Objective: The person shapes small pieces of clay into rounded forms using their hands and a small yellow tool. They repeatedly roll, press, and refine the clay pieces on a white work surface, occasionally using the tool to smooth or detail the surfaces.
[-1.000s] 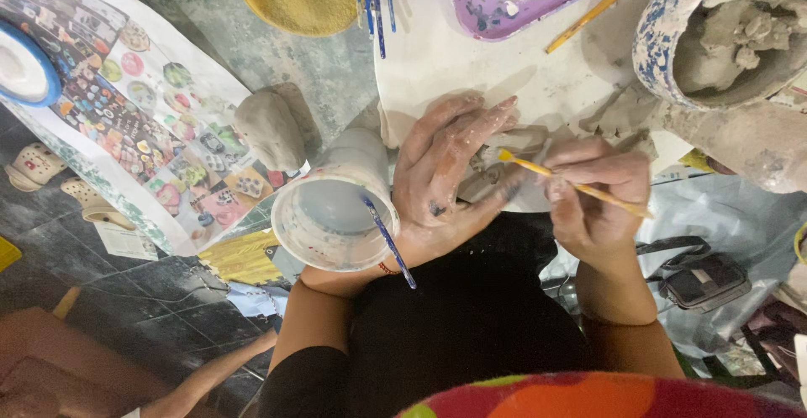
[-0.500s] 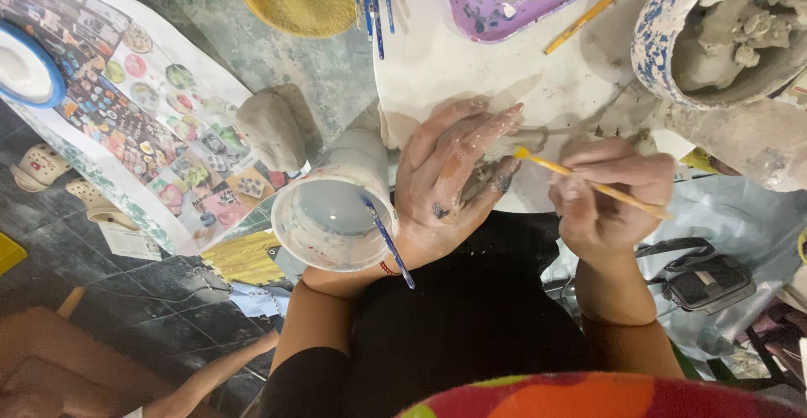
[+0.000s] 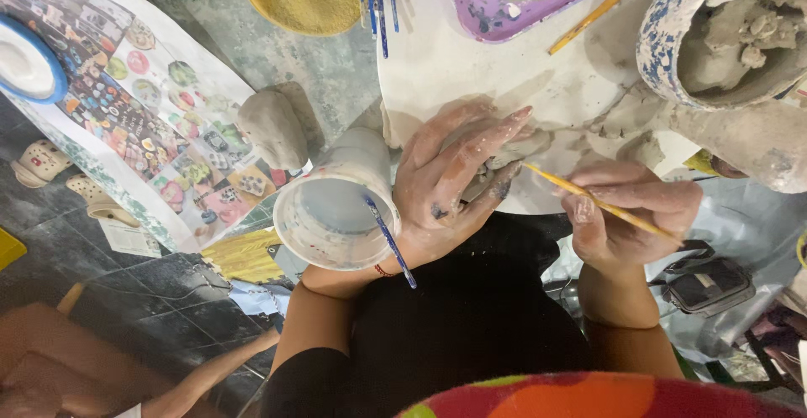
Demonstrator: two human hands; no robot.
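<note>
Head view: left hand (image 3: 454,174) spread, clay-smeared fingers (image 3: 479,145) resting over a small grey clay piece (image 3: 496,174) on the white board (image 3: 471,65). Right hand (image 3: 626,216) pinching a yellow brush (image 3: 588,199), tip at the piece. Cup (image 3: 332,208) touching the left wrist; bare board beyond the fingertips.
</note>
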